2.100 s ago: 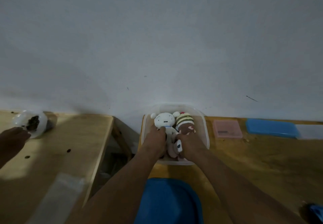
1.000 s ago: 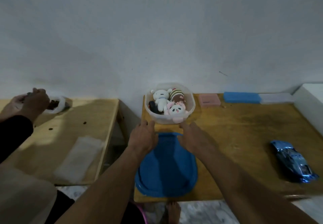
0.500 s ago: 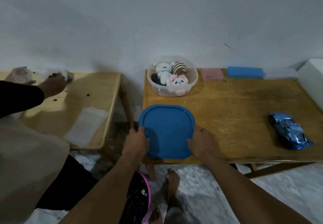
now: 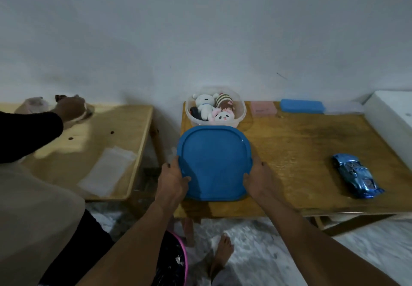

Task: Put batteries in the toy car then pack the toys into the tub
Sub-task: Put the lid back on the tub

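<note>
A clear plastic tub [image 4: 242, 113] stands at the back left of the wooden table [image 4: 312, 147], holding a white plush, a striped brown plush, a pink panda plush and something dark. Just in front of it I hold the blue tub lid [image 4: 214, 161], lifted and tilted above the table. My left hand [image 4: 172, 179] grips its left edge and my right hand [image 4: 257, 178] grips its right edge. The shiny blue toy car [image 4: 354, 177] lies on the table far to the right, apart from both hands.
A pink box [image 4: 263, 108], a blue box [image 4: 302, 106] and a white box [image 4: 392, 120] sit along the back and right. Another person's hand [image 4: 69, 107] works at a second wooden table [image 4: 89, 143] on the left, where a clear plastic bag [image 4: 109, 169] lies. My bare feet show on the floor below.
Both hands left the toys in the tub, drew back to the blue lid, took its edges and raised it toward the tub. The other person's hand shifted on the left table.
</note>
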Action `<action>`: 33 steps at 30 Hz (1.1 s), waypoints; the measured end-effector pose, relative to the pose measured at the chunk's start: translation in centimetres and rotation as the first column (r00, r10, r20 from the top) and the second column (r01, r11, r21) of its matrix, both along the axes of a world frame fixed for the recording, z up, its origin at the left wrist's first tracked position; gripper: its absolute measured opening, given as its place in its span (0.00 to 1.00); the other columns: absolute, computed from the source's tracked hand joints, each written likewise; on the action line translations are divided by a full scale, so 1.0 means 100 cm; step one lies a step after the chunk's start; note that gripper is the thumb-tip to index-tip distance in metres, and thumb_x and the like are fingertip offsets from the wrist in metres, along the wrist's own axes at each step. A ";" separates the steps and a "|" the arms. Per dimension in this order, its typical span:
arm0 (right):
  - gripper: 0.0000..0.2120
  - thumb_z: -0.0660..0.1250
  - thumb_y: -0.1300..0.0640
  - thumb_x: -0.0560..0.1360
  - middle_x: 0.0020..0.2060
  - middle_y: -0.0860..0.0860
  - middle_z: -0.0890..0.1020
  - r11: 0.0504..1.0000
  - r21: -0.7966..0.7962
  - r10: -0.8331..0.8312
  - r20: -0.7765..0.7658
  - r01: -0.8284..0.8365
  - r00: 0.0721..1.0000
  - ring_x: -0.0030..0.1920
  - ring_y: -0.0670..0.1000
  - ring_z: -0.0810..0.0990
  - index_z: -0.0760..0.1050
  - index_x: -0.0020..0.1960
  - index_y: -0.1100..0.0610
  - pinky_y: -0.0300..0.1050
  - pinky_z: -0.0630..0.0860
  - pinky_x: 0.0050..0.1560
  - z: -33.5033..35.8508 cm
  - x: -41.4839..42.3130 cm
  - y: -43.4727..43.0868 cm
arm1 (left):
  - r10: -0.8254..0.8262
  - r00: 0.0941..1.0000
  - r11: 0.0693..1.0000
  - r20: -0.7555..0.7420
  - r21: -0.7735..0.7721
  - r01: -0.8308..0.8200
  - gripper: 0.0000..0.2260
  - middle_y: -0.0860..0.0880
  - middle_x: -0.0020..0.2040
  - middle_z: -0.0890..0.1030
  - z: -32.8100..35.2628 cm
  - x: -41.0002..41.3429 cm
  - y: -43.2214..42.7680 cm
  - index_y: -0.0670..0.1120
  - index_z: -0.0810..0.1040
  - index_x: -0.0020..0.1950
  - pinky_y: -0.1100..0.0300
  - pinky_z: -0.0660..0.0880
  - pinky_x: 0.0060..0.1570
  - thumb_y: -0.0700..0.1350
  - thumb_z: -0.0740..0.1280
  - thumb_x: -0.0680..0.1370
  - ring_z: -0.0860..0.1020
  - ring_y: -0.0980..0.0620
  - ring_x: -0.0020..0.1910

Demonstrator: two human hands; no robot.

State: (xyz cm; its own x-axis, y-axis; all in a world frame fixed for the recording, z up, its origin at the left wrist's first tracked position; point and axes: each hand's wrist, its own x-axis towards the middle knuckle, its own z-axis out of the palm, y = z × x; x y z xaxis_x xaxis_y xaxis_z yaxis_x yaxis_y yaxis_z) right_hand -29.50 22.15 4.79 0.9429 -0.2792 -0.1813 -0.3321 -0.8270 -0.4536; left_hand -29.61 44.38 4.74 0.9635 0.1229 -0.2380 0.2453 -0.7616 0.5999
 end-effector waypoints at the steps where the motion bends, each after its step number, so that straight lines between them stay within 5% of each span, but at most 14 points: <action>1: 0.19 0.65 0.60 0.75 0.56 0.59 0.74 1.000 0.011 -0.014 0.022 0.014 1.000 0.50 0.56 0.75 0.66 0.65 0.59 0.45 0.69 0.44 0.005 0.005 -0.001 | 0.010 1.000 1.000 0.016 -0.018 -0.010 0.31 0.41 0.68 0.66 0.007 0.003 -0.001 0.47 0.56 0.77 0.48 0.70 0.64 0.44 0.68 0.78 0.70 0.40 0.66; 11: 0.16 0.65 0.63 0.73 0.53 0.56 0.76 0.997 0.078 0.003 0.189 -0.019 0.982 0.49 0.55 0.76 0.71 0.61 0.56 0.46 0.74 0.42 0.060 0.076 -0.002 | 0.025 0.980 0.999 0.197 -0.030 -0.020 0.27 0.45 0.63 0.72 0.062 0.066 0.003 0.45 0.66 0.72 0.50 0.73 0.62 0.44 0.70 0.76 0.73 0.45 0.63; 15: 0.14 0.65 0.63 0.71 0.46 0.54 0.79 0.991 0.128 0.001 0.202 -0.027 0.979 0.40 0.52 0.77 0.73 0.56 0.55 0.40 0.68 0.28 0.067 0.120 -0.009 | 0.010 0.970 1.000 0.244 -0.028 -0.003 0.22 0.45 0.59 0.77 0.071 0.106 0.004 0.44 0.72 0.66 0.49 0.80 0.54 0.44 0.72 0.74 0.77 0.45 0.57; 22: 0.13 0.68 0.60 0.74 0.50 0.54 0.82 0.971 0.234 0.008 0.178 -0.050 0.984 0.46 0.53 0.80 0.76 0.59 0.58 0.51 0.80 0.47 0.065 0.191 -0.026 | 0.057 0.972 0.993 0.226 -0.115 -0.032 0.26 0.43 0.60 0.80 0.071 0.183 -0.004 0.41 0.69 0.71 0.50 0.81 0.52 0.40 0.72 0.74 0.79 0.44 0.56; 33: 0.16 0.68 0.61 0.75 0.54 0.56 0.82 0.970 0.235 0.045 0.093 -0.066 0.995 0.49 0.54 0.80 0.75 0.62 0.60 0.45 0.77 0.46 0.035 0.248 -0.039 | 0.065 0.989 0.990 0.129 -0.130 -0.049 0.27 0.42 0.60 0.79 0.043 0.231 -0.012 0.41 0.69 0.71 0.46 0.80 0.54 0.42 0.73 0.74 0.79 0.44 0.57</action>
